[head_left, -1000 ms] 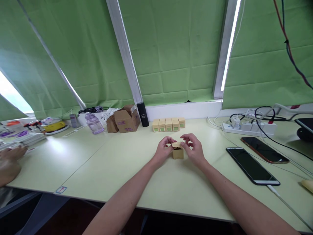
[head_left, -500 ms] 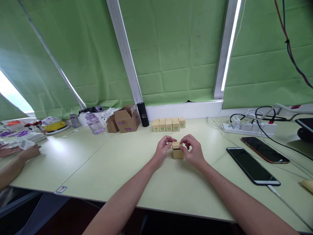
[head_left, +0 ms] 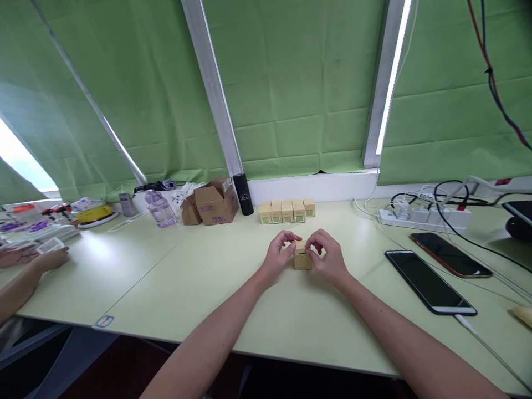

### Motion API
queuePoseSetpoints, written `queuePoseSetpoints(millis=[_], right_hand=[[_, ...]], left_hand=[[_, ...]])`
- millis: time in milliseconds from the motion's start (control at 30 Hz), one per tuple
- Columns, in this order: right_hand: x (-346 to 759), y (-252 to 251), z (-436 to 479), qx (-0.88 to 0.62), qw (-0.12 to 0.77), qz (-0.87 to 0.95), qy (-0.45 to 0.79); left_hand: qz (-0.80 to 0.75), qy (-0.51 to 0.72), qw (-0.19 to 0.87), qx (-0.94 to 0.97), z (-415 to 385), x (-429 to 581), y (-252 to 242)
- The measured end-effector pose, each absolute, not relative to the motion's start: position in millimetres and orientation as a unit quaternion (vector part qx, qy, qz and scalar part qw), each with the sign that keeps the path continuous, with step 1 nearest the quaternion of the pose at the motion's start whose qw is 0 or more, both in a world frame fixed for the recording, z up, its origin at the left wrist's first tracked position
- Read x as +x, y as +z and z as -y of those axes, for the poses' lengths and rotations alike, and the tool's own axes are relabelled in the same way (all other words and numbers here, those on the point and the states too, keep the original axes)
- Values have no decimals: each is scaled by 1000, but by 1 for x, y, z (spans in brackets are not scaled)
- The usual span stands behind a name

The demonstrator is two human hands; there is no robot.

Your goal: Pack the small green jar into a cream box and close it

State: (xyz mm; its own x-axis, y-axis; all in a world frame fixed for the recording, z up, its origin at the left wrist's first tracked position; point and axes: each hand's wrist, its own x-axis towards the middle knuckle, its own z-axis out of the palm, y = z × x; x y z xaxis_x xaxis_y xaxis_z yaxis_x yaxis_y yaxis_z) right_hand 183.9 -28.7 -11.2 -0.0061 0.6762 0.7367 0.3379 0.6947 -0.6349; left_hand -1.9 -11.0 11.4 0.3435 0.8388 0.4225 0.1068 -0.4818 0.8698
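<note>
A small brown cardboard box (head_left: pixel 303 261) stands on the table between my two hands. Its top flap is folded nearly closed, with a thin dark gap along the front edge. My left hand (head_left: pixel 279 252) curls round the left side of the box, thumb and fingertips at the lid. On the other side my right hand (head_left: pixel 327 254) pinches the lid's right edge, fingers closed. Behind them, a row of several similar small boxes (head_left: pixel 287 212) with green-marked labels stands on the table.
To the right lie a white-edged phone (head_left: pixel 430 282) on a cable and a dark phone (head_left: pixel 451 255). A power strip (head_left: pixel 424 217) sits behind them. At the back left stand a black cylinder (head_left: pixel 243 195), an open carton (head_left: pixel 216 204) and a bottle (head_left: pixel 160 209). Another person's hand (head_left: pixel 54 258) is far left.
The lid of the small box has come down, and its dark gap has narrowed. My hands have shifted only slightly. The other person's hands at far left have turned a clear object.
</note>
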Motion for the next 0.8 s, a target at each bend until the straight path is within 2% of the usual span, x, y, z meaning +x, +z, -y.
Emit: queuePoseSetpoints(millis=[800], right_hand=[[183, -13, 24, -429, 590, 626, 277]], left_hand=[[-334, 449, 386, 733, 12, -2, 9]])
